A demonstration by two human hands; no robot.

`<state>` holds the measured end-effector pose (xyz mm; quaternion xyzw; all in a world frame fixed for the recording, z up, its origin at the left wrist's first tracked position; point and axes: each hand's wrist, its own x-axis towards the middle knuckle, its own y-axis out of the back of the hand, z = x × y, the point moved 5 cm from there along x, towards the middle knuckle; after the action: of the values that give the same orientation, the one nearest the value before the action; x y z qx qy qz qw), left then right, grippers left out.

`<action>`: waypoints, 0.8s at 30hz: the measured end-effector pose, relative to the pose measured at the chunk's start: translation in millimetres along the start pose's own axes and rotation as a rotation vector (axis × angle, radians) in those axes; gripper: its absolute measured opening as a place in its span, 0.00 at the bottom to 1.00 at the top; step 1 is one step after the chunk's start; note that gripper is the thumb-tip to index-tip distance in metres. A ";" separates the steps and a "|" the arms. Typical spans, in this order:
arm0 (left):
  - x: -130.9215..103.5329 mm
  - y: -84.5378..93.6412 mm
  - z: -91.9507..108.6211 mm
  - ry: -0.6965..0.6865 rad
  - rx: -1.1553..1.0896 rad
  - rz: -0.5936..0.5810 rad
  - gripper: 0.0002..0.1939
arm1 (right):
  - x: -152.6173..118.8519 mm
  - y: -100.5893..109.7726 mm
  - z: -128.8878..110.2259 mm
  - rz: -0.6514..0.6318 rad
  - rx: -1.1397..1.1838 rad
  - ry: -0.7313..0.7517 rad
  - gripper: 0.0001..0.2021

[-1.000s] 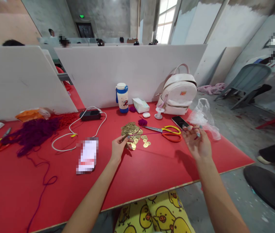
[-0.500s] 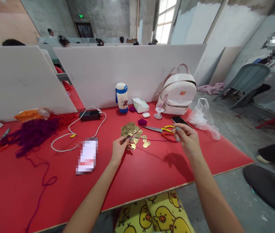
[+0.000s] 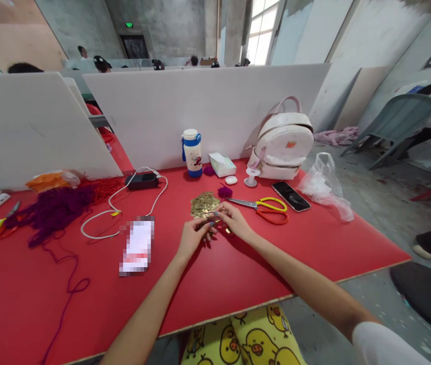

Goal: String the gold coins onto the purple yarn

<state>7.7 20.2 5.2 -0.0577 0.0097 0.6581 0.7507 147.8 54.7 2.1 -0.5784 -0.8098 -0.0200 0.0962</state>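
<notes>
My left hand [image 3: 194,237] is closed in a pinch on purple yarn just in front of a pile of gold-coloured coins [image 3: 202,204]. Against its fingertips, my right hand [image 3: 235,222] is pinched too, on the same thin strand. Exactly how the yarn runs between the fingers is too small to make out. A small ball of purple yarn [image 3: 225,191] lies behind my right hand. A few coins show beneath the hands, partly hidden. Right of the ball, scissors [image 3: 272,207] with yellow and orange handles lie slightly open.
A white bottle [image 3: 192,154], tissue pack [image 3: 223,165], white spool [image 3: 252,177] and backpack [image 3: 286,144] stand along the partition [image 3: 154,116]. A dark phone [image 3: 291,195] lies at right. On the left are a lit phone [image 3: 138,246], white cable [image 3: 99,236] and purple yarn heap [image 3: 59,208].
My right hand has moved left from over the scissors to meet my left hand, and the strand stretched between them is no longer taut. My left hand has stayed nearly in place.
</notes>
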 end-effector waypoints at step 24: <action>0.6 10.7 -1.2 -0.030 0.040 0.139 0.16 | -8.5 12.8 1.6 0.111 -0.070 0.018 0.10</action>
<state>-2.7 22.0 3.2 -0.0317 0.0156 0.7092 0.7041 162.3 51.2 -2.1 -0.6253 -0.7744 -0.0482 0.0840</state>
